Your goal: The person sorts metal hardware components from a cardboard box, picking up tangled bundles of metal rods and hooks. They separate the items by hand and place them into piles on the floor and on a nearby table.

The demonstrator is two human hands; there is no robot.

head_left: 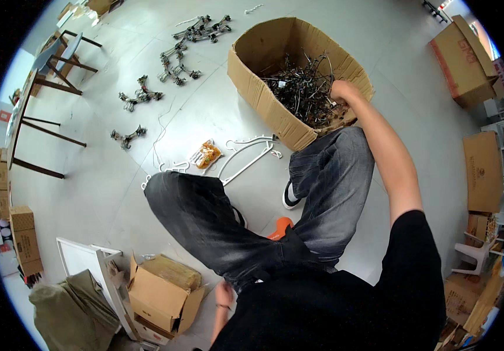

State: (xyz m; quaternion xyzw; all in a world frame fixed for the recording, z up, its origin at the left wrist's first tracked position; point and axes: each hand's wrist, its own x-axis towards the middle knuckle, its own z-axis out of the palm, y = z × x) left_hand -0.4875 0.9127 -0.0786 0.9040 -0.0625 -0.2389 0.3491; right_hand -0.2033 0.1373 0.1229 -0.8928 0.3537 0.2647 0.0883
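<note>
Head view: A person in a black T-shirt (345, 310) and faded dark jeans (340, 187) sits, knees apart, over a grey floor (105, 199), the right hand (344, 92) inside the rim of a large cardboard box (275, 111), at a heap of dark, wiry parts (299, 88). The heap lies inside the box, toward its near end. From where I stand, the right grip is at the edge of the heap, but its fingertips are hidden, and I cannot tell whether they are clamped on a piece or apart. The left hand (224, 294) hangs low beside the left hip, well apart from the box; whether its grip is closed on anything, I cannot tell either. Beyond the left knee, several bundles (128, 137) of similar dark parts lie spread on the floor, with a bagged orange item (206, 155) and white hangers (247, 165) nearer the person. The step in hand appears to be picking from the heap; the next move likely calls for a firm hold on one piece and a slow lift, since its wires may snag on neighbours.
</note>
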